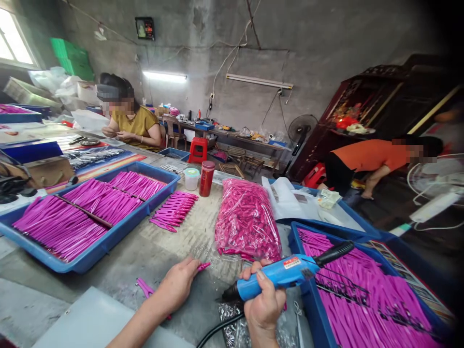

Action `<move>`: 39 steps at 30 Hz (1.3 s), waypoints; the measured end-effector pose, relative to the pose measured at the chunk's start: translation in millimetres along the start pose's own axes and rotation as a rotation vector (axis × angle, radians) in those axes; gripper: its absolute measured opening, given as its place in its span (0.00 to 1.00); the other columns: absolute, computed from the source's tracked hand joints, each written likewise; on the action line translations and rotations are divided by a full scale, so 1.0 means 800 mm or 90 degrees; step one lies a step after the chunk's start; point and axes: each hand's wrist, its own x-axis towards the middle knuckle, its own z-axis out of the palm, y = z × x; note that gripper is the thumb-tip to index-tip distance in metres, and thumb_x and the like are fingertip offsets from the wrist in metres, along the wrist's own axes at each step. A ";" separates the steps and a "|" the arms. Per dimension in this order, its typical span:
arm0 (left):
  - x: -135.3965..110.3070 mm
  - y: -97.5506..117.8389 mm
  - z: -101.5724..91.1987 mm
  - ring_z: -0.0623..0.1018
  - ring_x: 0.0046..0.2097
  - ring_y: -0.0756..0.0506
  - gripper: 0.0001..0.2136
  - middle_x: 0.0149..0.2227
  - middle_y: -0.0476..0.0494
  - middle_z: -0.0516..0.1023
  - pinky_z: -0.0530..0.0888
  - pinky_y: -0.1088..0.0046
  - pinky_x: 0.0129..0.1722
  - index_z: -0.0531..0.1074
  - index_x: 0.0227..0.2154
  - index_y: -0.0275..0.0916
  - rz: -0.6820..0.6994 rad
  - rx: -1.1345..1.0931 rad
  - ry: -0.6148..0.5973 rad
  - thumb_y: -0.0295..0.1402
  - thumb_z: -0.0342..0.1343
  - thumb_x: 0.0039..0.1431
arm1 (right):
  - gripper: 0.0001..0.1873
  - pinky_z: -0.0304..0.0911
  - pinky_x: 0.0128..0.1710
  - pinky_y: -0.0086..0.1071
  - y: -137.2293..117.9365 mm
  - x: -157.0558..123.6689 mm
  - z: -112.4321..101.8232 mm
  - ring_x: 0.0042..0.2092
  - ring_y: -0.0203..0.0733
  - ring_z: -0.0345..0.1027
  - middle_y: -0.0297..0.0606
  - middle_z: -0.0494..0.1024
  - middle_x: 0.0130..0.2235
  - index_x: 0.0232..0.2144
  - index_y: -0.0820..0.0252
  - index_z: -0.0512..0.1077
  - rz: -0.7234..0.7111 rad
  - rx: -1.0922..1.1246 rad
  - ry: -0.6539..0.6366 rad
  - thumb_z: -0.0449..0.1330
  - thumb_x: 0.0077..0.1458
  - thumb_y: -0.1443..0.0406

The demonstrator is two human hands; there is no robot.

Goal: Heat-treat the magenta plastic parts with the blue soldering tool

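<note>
My left hand (179, 282) is low over the table, fingers closed on a small glossy pink piece (203, 266) whose tip pokes out past them. Beside my wrist lies a forked pink tool (145, 288), partly covered by my forearm. My right hand (266, 299) is wrapped round a blue corded power tool (277, 275), its black nose aimed left and down and its black end up to the right. Just beyond my hands sits a clear bag (248, 220) packed with small pink pieces. Several pink tools (174, 210) lie in a row further back.
Blue trays of slender pink pieces stand left (105, 246) and right (304, 295). A red jar (207, 179) and a lidded tub (191, 180) are behind the row. A black cord (217, 331) crosses the front. One person (136, 123) sits across the table; another (373, 159) bends at right.
</note>
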 end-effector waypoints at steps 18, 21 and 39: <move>0.003 0.002 -0.003 0.72 0.31 0.46 0.09 0.28 0.46 0.71 0.66 0.71 0.32 0.59 0.25 0.40 -0.044 -0.037 -0.023 0.29 0.37 0.60 | 0.22 0.58 0.20 0.29 0.004 0.006 -0.001 0.20 0.36 0.62 0.27 0.67 0.22 0.32 0.59 0.61 0.053 0.051 0.013 0.65 0.34 0.60; 0.004 -0.001 0.001 0.72 0.32 0.45 0.10 0.29 0.45 0.71 0.65 0.71 0.32 0.59 0.26 0.40 -0.047 -0.020 -0.039 0.30 0.37 0.60 | 0.23 0.59 0.20 0.30 0.007 0.007 -0.003 0.21 0.37 0.62 0.27 0.68 0.23 0.34 0.58 0.61 0.070 0.055 0.016 0.65 0.34 0.60; 0.010 0.005 0.002 0.75 0.37 0.45 0.10 0.33 0.44 0.74 0.66 0.74 0.34 0.64 0.29 0.39 -0.109 0.092 -0.093 0.29 0.39 0.63 | 0.21 0.59 0.20 0.30 0.010 0.009 -0.004 0.19 0.35 0.62 0.27 0.68 0.23 0.32 0.59 0.62 0.061 0.064 0.018 0.65 0.35 0.60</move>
